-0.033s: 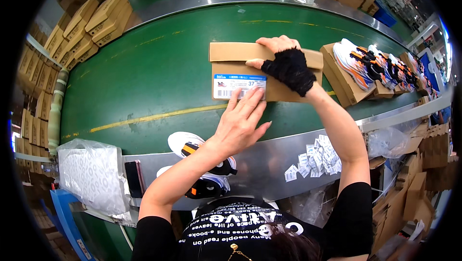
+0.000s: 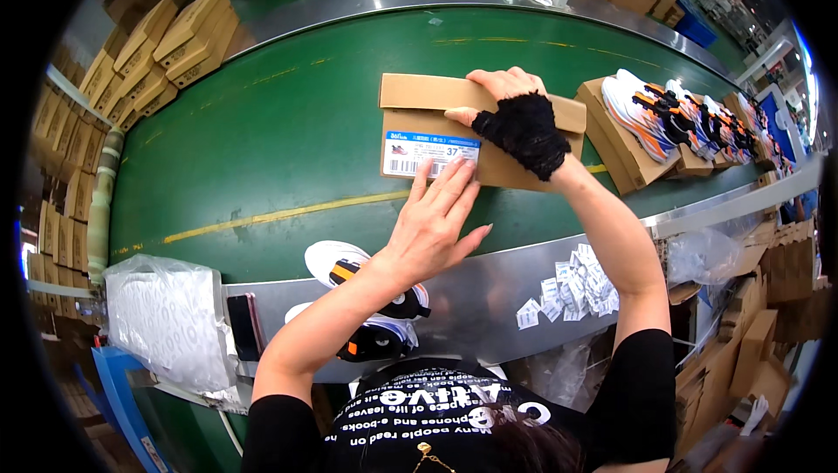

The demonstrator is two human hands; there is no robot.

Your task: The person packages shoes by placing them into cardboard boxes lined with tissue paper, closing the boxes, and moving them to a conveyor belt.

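Note:
A brown cardboard shoe box (image 2: 515, 172) with a lid flap stands on the green belt in front of me. Its near side carries a white and blue label (image 2: 410, 150). My left hand (image 2: 434, 227) is bare and lies with fingers stretched out over the label's right part, pressing on it. My right hand (image 2: 522, 124), in a black fingerless glove, grips the box at its top, thumb on the lid's front and fingers over the top. Under my left forearm sits a pair of white, black and orange shoes (image 2: 384, 338), partly hidden by the arm.
Open boxes holding similar shoes (image 2: 642, 115) line the right of the belt (image 2: 262, 141). Small white packets (image 2: 580, 285) lie on the metal ledge (image 2: 489, 325). A phone (image 2: 245, 326) and plastic-wrapped paper (image 2: 166, 316) are at left. Stacked boxes (image 2: 196, 37) stand far left.
The box has shifted very slightly to the left, its lid and label tipping a little. Both hands keep their places on it.

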